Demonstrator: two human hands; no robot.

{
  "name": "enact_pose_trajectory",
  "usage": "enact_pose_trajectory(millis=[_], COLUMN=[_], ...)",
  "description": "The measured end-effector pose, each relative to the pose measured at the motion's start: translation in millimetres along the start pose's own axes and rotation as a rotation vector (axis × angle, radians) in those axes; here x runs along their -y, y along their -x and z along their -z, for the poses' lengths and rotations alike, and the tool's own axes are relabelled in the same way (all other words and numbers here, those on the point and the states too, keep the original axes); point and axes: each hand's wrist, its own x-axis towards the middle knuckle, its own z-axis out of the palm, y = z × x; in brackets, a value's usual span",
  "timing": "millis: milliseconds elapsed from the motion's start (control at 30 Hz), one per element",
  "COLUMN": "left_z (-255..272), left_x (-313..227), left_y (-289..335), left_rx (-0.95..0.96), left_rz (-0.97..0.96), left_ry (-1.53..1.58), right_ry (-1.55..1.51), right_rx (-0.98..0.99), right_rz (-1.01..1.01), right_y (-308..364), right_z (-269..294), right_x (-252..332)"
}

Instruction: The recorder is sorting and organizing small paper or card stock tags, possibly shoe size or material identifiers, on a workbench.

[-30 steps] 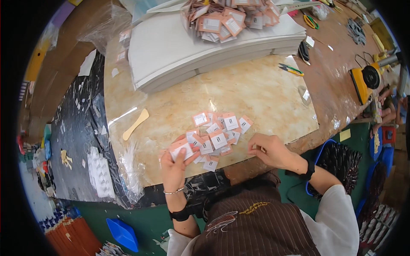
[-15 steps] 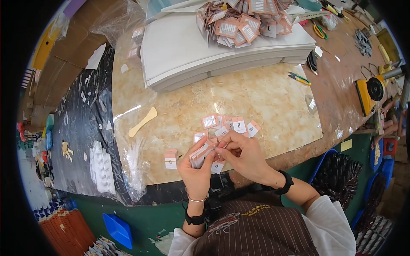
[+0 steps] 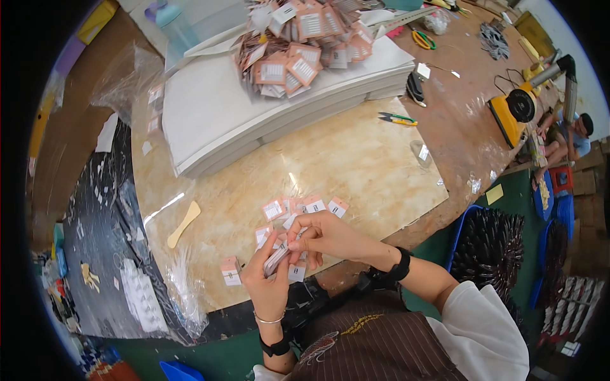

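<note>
left hand (image 3: pixel 265 284) gripping tag stack (image 3: pixel 276 259) on edge; right hand (image 3: pixel 324 236) pinching narrowly at stack's one o'clock, pinched item unclear; loose tags (image 3: pixel 311 205) lying toward twelve. advisable: keeping edges flush.

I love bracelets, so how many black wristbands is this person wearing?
2: one black wristband on the left wrist, another on the right wrist. White sleeves might hide more.

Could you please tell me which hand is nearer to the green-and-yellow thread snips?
Right. The right hand is below and left of the thread snips in the picture; the left hand is farther below and left.
</note>
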Motion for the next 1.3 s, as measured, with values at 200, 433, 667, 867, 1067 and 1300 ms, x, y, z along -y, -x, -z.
enact_pose_trajectory(millis=[200, 433, 667, 867, 1067, 1300], left_z=[-3.6, -10.6, -10.6, 24.5, 15.6, -2.1], left_x=[-2.4, 20.7, 16.5, 23.2, 9.3, -19.9], left_y=[-5.0, -10.9, -12.9, -16.9, -9.3, -5.6], left_rx=[0.055, -0.052, -0.209, -0.301, 0.020, -0.065], left_rz=[0.263, 0.444, 0.282, 0.403, 0.390, 0.373], left_ry=[0.316, 0.302, -0.266, 0.194, 0.723, 0.661], right_ry=[0.046, 0.724, 1.294, 1.197, 0.531, 0.592], right_rx=[-0.260, -0.778, -0.923, -0.860, -0.506, -0.303], right_rz=[0.129, 0.312, 0.174, 0.382, 0.391, 0.385], right_y=[-26.1, -10.6, 23.5, 25.7, 36.3, 21.3], right_z=[46.4, 106.0, 152.4, 132.7, 35.8, -28.6], right_x=[-7.4, 7.9, -14.6, -7.0, 33.5, 5.2])
